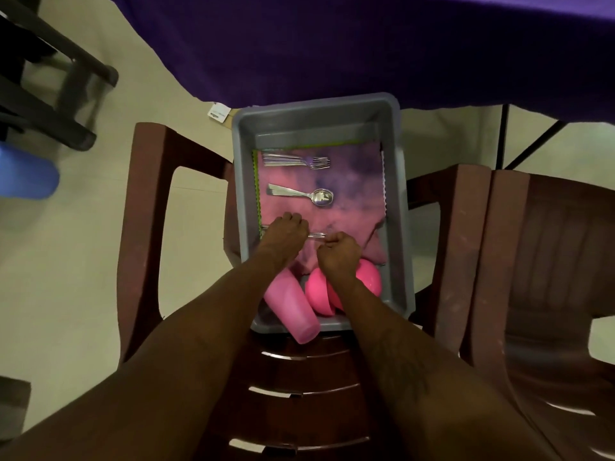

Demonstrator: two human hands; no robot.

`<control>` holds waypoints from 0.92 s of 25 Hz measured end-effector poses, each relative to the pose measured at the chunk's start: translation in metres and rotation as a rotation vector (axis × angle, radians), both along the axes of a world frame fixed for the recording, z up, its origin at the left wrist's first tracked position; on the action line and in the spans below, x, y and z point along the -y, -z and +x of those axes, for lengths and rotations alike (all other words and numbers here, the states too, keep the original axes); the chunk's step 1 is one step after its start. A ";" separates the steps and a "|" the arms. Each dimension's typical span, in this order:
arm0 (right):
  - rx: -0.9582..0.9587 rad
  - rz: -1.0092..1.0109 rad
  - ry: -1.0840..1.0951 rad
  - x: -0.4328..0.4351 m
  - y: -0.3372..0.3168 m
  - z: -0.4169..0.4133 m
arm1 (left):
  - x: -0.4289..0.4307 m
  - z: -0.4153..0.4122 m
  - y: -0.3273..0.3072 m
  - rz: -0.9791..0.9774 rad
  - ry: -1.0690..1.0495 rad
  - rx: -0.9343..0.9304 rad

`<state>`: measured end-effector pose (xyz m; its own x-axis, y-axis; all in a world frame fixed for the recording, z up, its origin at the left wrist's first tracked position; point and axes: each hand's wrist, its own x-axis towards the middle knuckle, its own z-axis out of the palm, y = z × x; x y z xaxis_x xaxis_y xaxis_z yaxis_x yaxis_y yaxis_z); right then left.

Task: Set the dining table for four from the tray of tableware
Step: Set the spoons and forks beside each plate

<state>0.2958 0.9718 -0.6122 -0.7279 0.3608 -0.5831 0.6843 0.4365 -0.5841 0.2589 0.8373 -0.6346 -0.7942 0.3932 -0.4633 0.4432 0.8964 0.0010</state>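
The left hand (286, 229) is curled knuckles-up over a bundle of slim silver metal cutlery (316, 235), gripping it near one end, and a short stretch of metal sticks out past the hand on its left side; the right hand (339, 249) is closed in a fist at the bundle's other end and pinches the tips there, so the bundle spans the gap between the two hands, low over a pink and purple mottled cloth (352, 181) that lines the floor of a deep grey rectangular plastic tray (396, 207); whether these pieces are knives cannot be told. Further along the cloth lies a stack of silver metal spoons (301, 194), and beyond it a stack of silver metal forks (296, 161), both with heads pointing right. At the tray's near end, under the forearms, a stack of pink plastic tumblers (291, 304) lies on its side, overhanging the rim, just beside rounded pink plastic bowls (366, 277). The tray sits on the seat of a brown plastic armchair (146, 181), with a second brown plastic chair (549, 261) at its right, and a table draped in purple cloth (332, 44) stands beyond the tray
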 end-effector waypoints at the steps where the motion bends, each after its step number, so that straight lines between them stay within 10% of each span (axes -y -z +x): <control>1: 0.010 -0.009 0.050 -0.001 -0.001 -0.001 | -0.001 0.003 0.001 -0.008 0.009 0.001; 7: 0.047 -0.089 0.179 -0.010 -0.017 -0.003 | 0.003 0.003 -0.015 0.051 -0.046 0.084; 23: 0.050 -0.754 0.026 -0.001 -0.255 0.020 | -0.005 0.084 -0.300 1.048 -1.290 0.429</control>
<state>0.3155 0.9724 -0.3577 -0.6906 -0.1323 -0.7110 0.7226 -0.0855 -0.6860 0.3424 0.8419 -0.3343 -0.7136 -0.1011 -0.6932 -0.6980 0.1858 0.6915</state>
